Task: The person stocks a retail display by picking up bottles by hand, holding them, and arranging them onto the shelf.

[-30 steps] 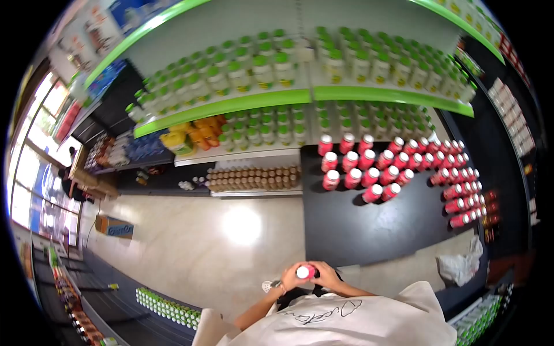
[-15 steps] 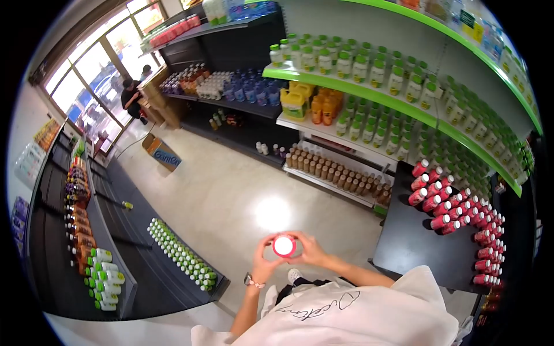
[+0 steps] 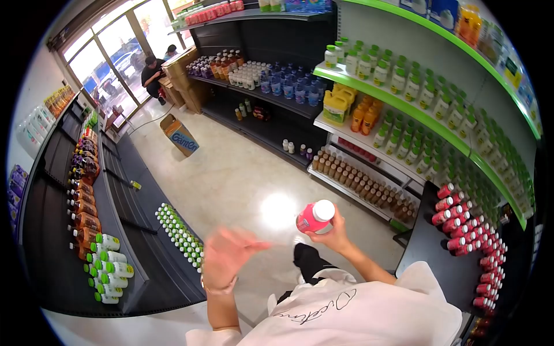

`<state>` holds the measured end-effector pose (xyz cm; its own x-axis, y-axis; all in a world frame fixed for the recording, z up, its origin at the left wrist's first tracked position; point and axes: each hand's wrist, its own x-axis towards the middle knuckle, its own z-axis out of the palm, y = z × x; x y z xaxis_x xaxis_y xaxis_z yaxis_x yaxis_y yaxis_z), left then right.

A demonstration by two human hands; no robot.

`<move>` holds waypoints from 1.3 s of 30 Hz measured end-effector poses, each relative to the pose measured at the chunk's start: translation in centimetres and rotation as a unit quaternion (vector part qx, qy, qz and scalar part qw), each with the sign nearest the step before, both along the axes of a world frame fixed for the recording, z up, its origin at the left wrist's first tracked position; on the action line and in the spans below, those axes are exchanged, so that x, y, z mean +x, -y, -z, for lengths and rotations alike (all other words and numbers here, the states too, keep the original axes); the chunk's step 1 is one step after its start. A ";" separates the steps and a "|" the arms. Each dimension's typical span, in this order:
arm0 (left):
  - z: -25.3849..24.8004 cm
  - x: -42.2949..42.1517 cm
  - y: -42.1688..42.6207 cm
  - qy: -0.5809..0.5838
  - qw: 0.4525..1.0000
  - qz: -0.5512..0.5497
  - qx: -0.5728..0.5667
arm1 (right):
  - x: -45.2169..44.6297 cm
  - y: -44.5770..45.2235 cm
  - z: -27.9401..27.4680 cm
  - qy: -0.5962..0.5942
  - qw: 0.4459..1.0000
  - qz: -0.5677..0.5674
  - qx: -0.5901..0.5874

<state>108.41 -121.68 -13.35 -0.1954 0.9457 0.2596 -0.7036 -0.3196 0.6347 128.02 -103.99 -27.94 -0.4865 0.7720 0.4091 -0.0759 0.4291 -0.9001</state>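
A pink bottle [image 3: 310, 218] with a white cap is held tilted above the floor, its cap pointing up and to the right. The fingers of my right hand [image 3: 332, 233] are wrapped round its lower right side. My left hand [image 3: 227, 258] is apart from the bottle, off to its left. It is blurred by motion, but its fingers look stretched out with nothing in them. Similar pink bottles [image 3: 459, 230] with white caps stand in rows on the dark table [image 3: 426, 249] at the right.
A low black shelf unit [image 3: 138, 213] on the left bears green-capped bottles [image 3: 182, 233]. Tall shelves with green edges [image 3: 398, 95] hold many bottles on the right. An open carton [image 3: 180, 136] stands on the floor [image 3: 236, 179]. Two people [image 3: 153, 75] are near the glass doors.
My left hand has let go of the pink bottle and moved left. My right hand has carried the bottle right and up, tilting it. The whole view has shifted.
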 end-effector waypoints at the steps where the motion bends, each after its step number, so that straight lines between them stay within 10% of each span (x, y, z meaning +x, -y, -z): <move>1: 0.8 -1.5 -0.7 0.051 0.995 0.065 0.056 | -1.0 -0.4 0.2 -0.003 1.000 0.000 -0.005; 4: 2.2 -6.2 -5.0 0.201 0.919 0.261 0.219 | -4.5 -2.2 1.0 -0.021 1.000 -0.004 -0.010; 5: 1.0 -6.9 -6.0 -0.184 0.955 0.156 0.170 | -6.0 -3.0 1.3 -0.025 0.999 -0.007 -0.019; 6: -1.0 -6.8 -7.3 -0.538 0.837 0.025 0.092 | -7.7 -3.9 1.6 -0.029 0.999 -0.011 -0.027; 11: 6.0 -12.3 -11.6 -0.577 0.657 0.461 -0.152 | -17.5 -8.9 1.0 -0.073 0.994 -0.031 -0.073; 13: 11.0 -16.8 -11.4 -0.679 0.548 0.431 -0.228 | -20.9 -10.0 0.3 -0.085 0.992 -0.041 -0.087; 19: 8.1 -25.2 -17.5 -0.620 0.738 0.102 -0.246 | -28.2 -12.9 -0.4 -0.078 0.989 -0.075 -0.102; 20: 9.9 -26.0 -18.2 -0.425 0.864 0.088 -0.255 | -29.0 -13.4 -0.6 -0.064 0.989 -0.080 -0.112; 27: 13.4 -31.1 -22.4 -0.286 0.896 -0.209 -0.268 | -34.4 -16.2 -0.1 0.026 0.979 -0.090 -0.181; 39: 11.3 -50.7 -31.2 -0.314 0.902 -0.238 -0.179 | -55.9 -22.7 -2.8 0.080 0.956 -0.167 -0.228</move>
